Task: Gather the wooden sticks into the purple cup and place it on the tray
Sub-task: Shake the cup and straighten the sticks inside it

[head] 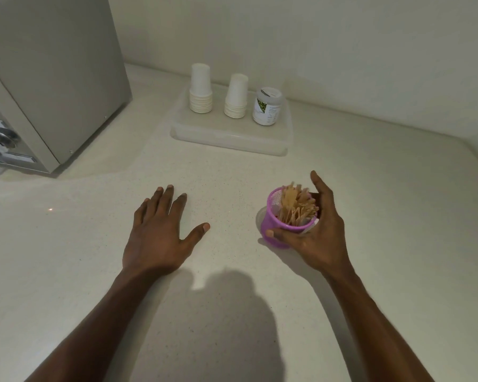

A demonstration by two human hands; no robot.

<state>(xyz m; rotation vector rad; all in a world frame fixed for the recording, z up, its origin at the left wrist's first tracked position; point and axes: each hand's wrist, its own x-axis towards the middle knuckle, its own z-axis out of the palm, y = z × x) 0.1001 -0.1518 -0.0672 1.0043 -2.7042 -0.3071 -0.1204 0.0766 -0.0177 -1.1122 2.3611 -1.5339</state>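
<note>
Head view: the right hand [315, 238] grips the purple cup [272, 226] in the right-centre of the frame. The thumb is curled across the cup's near wall, the other fingers wrap round its far right side, and 1 finger points up past the rim. The cup leans a little toward the upper left. It is full of wooden sticks [294, 206], which stand bunched above its rim. Whether the cup's base touches the countertop [232, 177] I cannot tell.

The left hand [160, 235] lies flat on the countertop in the centre-left of the frame, palm down, with straight fingers slightly spread and the thumb angled out to the right. It holds nothing and is well apart from the cup.

The tray [226, 140], pale and translucent, sits in the upper centre by the wall, well apart from the cup. On it stand 2 stacks of white paper cups [201, 91], upside down, and just beside them to the right a white jar [268, 107] with a green label. A grey appliance [53, 64] fills the upper left.
</note>
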